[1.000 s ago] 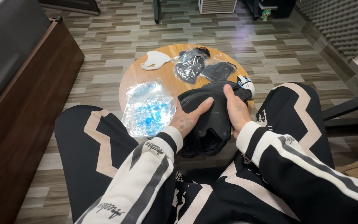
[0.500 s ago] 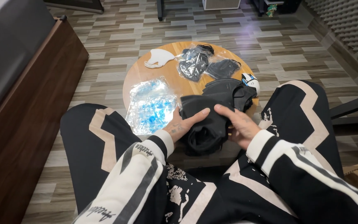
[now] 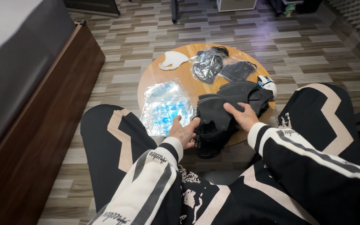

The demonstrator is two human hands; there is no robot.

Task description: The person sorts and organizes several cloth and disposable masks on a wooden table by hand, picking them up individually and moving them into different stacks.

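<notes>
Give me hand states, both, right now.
Left hand: open, thumb and fingers touching the near edge of the black mask stack.
Right hand: open, resting flat on top of the same stack.

Mask stack (image 3: pixel 219 114) at counter (image 3: pixel 188 77) near edge, between both hands; plastic packet (image 3: pixel 165 106) to its left; bagged masks (image 3: pixel 207 64) behind; lone mask (image 3: pixel 172 60) far-left; bed (image 3: pixel 17 71) left of counter.

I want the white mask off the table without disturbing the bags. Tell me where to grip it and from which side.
Probably best to pinch the white mask by its pointed left tip, coming in from the table's far-left edge. It lies flat and alone there, that tip near the rim, while its right end sits close to the clear bag of dark masks, so fingers from the right could nudge the bag.
</notes>
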